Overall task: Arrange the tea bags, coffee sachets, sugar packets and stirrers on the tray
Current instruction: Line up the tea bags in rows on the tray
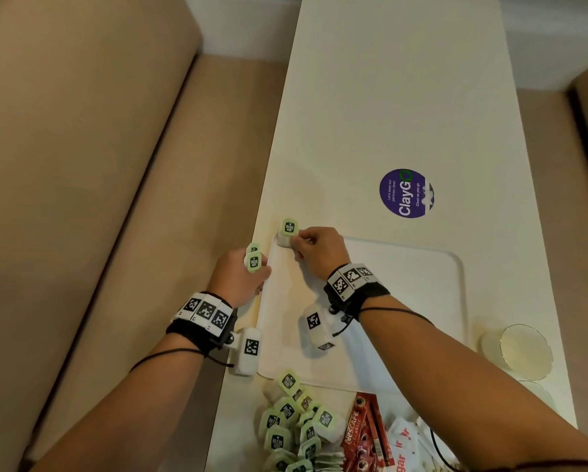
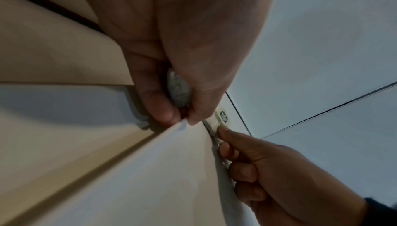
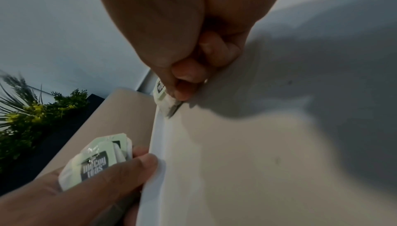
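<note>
Tea bag [image 1: 287, 231] sits pinched in the right hand [image 1: 320, 248], mid-frame at the tray [image 1: 422, 301] corner; left hand [image 1: 238, 279] clutches spare tea bags [image 1: 253, 258]; careless release could tip it over the rim

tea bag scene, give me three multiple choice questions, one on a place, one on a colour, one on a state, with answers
1. Where is the right hand setting its tea bag?
A. far left corner of the tray
B. beside the glass
C. on the round sticker

2. What colour are the coffee sachets?
A. blue
B. red
C. yellow

3. What is the left hand doing?
A. lying flat and empty
B. gripping tea bags
C. lifting the glass

Answers: 1 A, the bag sits at that corner in the head view. 2 B, the wrappers are red. 3 B, the right wrist view shows fingers curled round green-labelled bags.
</note>
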Tool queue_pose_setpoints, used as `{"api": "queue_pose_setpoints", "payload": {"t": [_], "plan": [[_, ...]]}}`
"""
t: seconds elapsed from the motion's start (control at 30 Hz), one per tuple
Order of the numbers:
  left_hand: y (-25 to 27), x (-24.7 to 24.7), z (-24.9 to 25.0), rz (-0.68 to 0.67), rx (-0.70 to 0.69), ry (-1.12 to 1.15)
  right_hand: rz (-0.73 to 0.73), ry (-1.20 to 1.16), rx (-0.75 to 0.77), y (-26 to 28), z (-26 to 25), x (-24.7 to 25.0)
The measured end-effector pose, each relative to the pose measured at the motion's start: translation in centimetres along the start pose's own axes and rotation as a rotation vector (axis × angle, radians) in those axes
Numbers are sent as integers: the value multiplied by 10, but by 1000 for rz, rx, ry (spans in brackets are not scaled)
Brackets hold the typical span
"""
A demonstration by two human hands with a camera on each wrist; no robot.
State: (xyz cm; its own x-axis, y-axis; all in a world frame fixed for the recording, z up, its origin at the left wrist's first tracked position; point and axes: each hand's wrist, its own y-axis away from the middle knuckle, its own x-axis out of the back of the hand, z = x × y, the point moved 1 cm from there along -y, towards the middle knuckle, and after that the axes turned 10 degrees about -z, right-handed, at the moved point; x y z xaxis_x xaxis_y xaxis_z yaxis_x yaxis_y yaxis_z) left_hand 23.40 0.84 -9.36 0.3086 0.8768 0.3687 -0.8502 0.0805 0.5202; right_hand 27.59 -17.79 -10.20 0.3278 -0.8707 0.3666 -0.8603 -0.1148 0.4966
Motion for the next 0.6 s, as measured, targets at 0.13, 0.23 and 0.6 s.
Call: {"api": "queue_pose_setpoints", "payload": {"t": [0.13, 0.23, 0.6], "plan": [[4, -1, 1, 13, 12, 24, 54, 41, -2, -1, -2, -6], [4, 0, 3, 7, 13, 46, 78, 58, -8, -3, -3, -9], [6, 4, 15, -21, 20, 149, 178, 13, -22, 0, -4, -17]]}}
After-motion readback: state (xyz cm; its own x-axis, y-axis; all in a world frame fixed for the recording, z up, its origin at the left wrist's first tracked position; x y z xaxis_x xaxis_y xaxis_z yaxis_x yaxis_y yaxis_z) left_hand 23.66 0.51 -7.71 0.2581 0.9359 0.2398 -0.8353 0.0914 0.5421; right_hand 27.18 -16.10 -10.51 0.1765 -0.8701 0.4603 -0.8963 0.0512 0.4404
